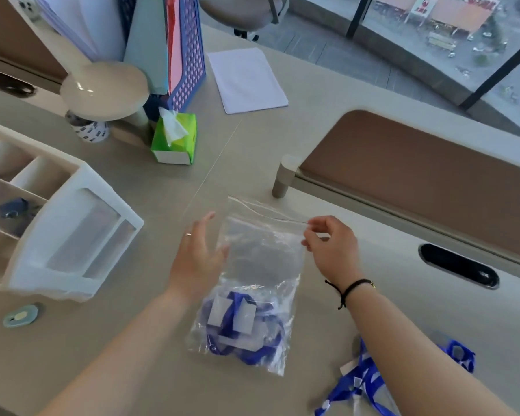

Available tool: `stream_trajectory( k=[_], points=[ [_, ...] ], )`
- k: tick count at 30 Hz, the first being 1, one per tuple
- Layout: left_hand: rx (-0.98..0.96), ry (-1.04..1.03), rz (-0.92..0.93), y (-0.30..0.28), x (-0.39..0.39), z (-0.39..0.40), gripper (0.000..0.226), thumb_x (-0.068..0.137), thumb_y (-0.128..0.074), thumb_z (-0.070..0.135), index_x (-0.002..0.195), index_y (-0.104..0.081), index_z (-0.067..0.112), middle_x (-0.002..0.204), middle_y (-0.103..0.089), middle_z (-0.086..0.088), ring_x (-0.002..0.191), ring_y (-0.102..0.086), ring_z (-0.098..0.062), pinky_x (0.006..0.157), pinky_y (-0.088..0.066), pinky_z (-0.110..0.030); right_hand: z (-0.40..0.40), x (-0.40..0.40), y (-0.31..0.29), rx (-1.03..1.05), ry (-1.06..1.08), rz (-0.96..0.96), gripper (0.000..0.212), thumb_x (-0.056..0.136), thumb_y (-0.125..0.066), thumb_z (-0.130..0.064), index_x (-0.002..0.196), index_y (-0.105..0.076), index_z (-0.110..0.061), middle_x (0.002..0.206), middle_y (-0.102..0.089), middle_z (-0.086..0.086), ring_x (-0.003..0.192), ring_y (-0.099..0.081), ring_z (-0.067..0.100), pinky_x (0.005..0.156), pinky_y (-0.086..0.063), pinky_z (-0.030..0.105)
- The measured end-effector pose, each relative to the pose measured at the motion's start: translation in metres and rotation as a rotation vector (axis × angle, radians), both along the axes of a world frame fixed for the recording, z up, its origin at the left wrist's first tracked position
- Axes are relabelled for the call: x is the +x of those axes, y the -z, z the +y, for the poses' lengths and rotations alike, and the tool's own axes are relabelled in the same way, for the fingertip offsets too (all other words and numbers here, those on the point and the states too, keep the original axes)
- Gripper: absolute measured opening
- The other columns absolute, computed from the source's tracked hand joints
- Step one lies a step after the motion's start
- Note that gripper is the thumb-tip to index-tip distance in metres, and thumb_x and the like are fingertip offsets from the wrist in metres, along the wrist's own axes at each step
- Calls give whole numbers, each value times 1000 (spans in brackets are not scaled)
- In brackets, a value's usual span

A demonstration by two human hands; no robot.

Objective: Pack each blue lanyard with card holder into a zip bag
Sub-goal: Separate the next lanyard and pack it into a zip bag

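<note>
Two hands at zip bag, right hand grip pinching its top, left hand open beside, lanyard inside

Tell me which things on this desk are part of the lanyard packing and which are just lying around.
Job: zip bag with a lanyard inside, loose lanyards, left hand, right hand.
Lying about: tissue box, paper, organizer, file rack, lamp.

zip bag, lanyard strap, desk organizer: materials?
Zip bag: thin clear plastic film, glossy, wrinkled. Lanyard strap inside it: looks like flat woven fabric ribbon, blue; weave too blurred to confirm. Desk organizer: rigid white plastic, matte, with translucent front panels.
</note>
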State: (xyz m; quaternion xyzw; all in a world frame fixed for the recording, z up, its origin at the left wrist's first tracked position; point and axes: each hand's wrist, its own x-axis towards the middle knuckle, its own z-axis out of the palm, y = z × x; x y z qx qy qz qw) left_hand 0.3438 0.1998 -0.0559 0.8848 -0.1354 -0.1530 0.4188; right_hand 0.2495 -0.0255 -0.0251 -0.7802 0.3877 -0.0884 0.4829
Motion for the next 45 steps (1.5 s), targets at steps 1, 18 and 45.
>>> stream_trajectory(
  k=[1,18,45],
  points=[
    [63,87,-38,10,-9,2,56,94,-61,30,145,-37,30,151,-38,5,137,-36,-16,110,-31,-33,-1,4,7,-10,8,12,20,90,-64,-17,110,-63,-23,105,-69,-8,76,-71,8,77,-57,30],
    [589,692,-228,111,-60,7,60,100,-31,47,152,-35,18,161,-30,-2,150,-23,-23,115,-16,-47,92,-52,131,-457,-624,472,62,100,-8,-60,156,1,-32,162,16,-12,148,23,8,119,14,40],
    [519,654,-152,57,-100,-40,59,97,-43,44,152,-34,23,162,-27,0,150,-20,-24,123,-12,-39,53,-130,75,-248,-440,402,57,98,-47,-41,151,-27,-28,164,-14,-6,150,-14,14,121,-10,30]
  ],
)
